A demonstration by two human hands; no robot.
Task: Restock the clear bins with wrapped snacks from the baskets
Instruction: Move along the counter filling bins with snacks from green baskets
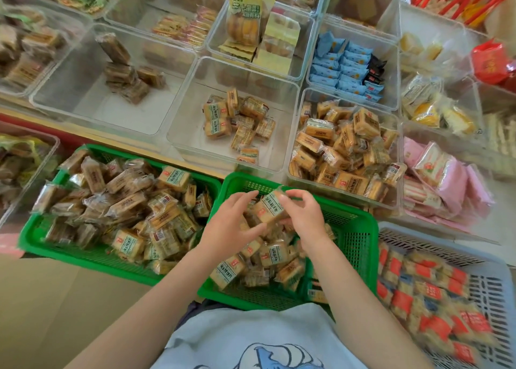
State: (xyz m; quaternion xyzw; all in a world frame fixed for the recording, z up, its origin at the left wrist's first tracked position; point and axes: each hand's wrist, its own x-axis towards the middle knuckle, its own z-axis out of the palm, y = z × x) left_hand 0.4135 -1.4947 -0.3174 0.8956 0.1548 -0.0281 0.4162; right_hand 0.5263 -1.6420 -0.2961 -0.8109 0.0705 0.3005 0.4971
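Note:
Both my hands are over the middle green basket (354, 246), which holds many tan wrapped snack packs. My left hand (231, 223) and my right hand (303, 215) together hold one wrapped snack pack (269, 205) between their fingers, lifted a little above the pile. Straight ahead stands a clear bin (192, 134) with a small cluster of the same tan packs at its middle. To its right a clear bin (296, 173) is nearly full of such packs. A second green basket (33, 240) at my left is heaped with wrapped snacks.
A grey basket (491, 271) of red-labelled packs sits at the right. A large clear bin (64, 89) at the left holds a few brown packs. Further bins hold blue packs (343, 70), yellow packs (245, 25) and pink packs (446, 184).

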